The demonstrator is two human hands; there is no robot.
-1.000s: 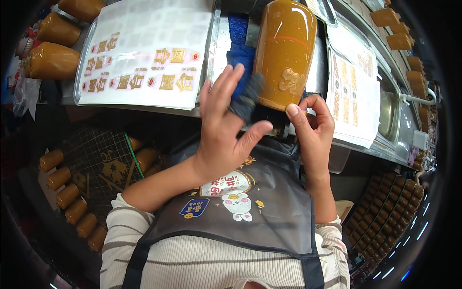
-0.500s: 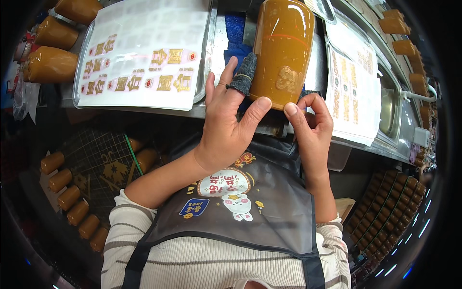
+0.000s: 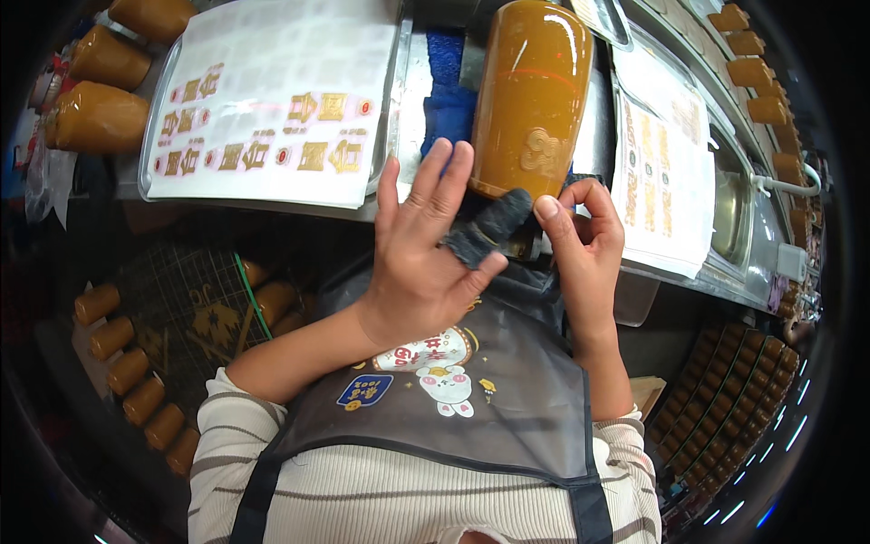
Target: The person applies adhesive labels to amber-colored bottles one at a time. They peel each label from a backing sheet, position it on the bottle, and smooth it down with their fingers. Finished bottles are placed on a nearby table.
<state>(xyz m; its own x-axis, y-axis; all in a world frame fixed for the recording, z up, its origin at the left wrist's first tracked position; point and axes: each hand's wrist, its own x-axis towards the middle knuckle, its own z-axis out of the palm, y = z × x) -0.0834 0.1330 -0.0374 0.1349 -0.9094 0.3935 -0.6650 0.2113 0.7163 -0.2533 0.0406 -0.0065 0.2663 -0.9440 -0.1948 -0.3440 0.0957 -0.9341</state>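
Pinching brown jar (image 3: 530, 104) at near end, right fingers (image 3: 564, 230); left fingers (image 3: 445, 193) spread, just beside it

a lane over the blue cloth (image 3: 446, 109) runs between the left decal sheet (image 3: 258, 122) and the glazed brown jar (image 3: 533, 100), but the left hand (image 3: 412, 245), fingers spread, stands across its near end. the right hand (image 3: 584, 238) blocks the jar's near right corner; beyond, a narrower gap parts jar from right decal sheets (image 3: 666, 181).

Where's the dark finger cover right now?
The finger cover is near the head view's centre, on the left hand, by the near end of the brown jar, left of the right hand.
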